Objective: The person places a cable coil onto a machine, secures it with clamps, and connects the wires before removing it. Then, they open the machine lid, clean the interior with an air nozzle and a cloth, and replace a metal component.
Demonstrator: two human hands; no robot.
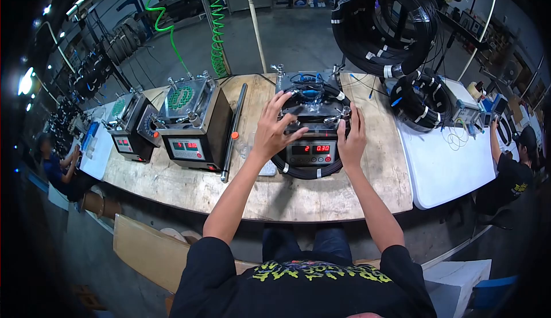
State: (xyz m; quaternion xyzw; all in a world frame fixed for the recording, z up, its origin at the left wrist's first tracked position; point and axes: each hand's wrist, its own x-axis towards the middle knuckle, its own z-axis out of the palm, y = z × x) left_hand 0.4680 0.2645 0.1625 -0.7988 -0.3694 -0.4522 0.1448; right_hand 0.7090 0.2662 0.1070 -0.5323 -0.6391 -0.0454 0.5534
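In front of me stands a metal bench machine (310, 150) with a lit red display reading 2 and 0.30. A coil of black cable (313, 173) loops over its top and down its front, with white tape bands. Blue-tipped ends (310, 94) lie on the top plate. My left hand (274, 131) is at the machine's left front corner, fingers spread, thumb and forefinger stretched over the plate edge. My right hand (352, 140) is upright at the right front corner, fingers extended beside a metal wing knob (345, 111), thumb apart from the forefinger.
Two similar machines (192, 124) (127, 124) with green rings on top stand to the left, a metal rod (234, 131) beside them. Large black cable coils (381, 68) hang at right near a white table (445, 166). One person (511, 172) works at right, another (60, 166) at left.
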